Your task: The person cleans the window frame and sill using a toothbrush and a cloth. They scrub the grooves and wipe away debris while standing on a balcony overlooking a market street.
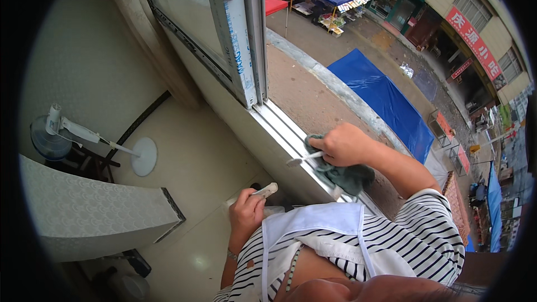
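Observation:
My right hand (344, 144) is closed on a dark green-grey cloth (344, 176) and a thin white stick-like tool (302, 159), pressing them onto the aluminium window track (282, 128). The cloth trails down along the sill toward my body. My left hand (246, 212) hangs lower, inside the room, gripping a small pale flat object (266, 190) beside the wall under the sill. The sliding window frame (243, 45) stands just left of the open gap.
A white standing fan (84, 134) lies tilted on the tiled floor at the left. A pale patterned cabinet or counter (84, 212) sits below it. Outside, far below, are blue canopies (386, 98), a street and shop fronts.

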The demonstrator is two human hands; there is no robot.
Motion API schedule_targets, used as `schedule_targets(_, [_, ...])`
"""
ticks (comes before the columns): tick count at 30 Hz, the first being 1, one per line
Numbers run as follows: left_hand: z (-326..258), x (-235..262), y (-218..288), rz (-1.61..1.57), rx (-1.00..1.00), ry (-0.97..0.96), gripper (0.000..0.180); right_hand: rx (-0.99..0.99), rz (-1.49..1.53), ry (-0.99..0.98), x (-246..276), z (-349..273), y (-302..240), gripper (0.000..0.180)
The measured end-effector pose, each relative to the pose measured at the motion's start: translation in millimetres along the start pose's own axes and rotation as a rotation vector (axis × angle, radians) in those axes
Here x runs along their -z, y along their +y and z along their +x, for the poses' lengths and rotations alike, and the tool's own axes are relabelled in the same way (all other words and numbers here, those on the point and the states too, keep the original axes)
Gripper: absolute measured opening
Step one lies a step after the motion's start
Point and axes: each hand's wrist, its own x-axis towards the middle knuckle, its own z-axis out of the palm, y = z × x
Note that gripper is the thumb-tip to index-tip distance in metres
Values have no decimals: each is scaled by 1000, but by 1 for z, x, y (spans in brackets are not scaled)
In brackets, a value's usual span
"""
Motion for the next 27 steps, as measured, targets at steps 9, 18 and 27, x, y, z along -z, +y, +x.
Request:
schedule_targets(9, [11,-10,-9,-6,-42,-94,9,-137,33,134,-37,-31,-16,29])
schedule_targets(18, [21,-28,4,-46,-95,-161,11,-83,72,284,-15,107,17,21])
schedule_targets(27, [-5,-13,-3,18,20,-114,10,-71,109,57,0,37,1,22])
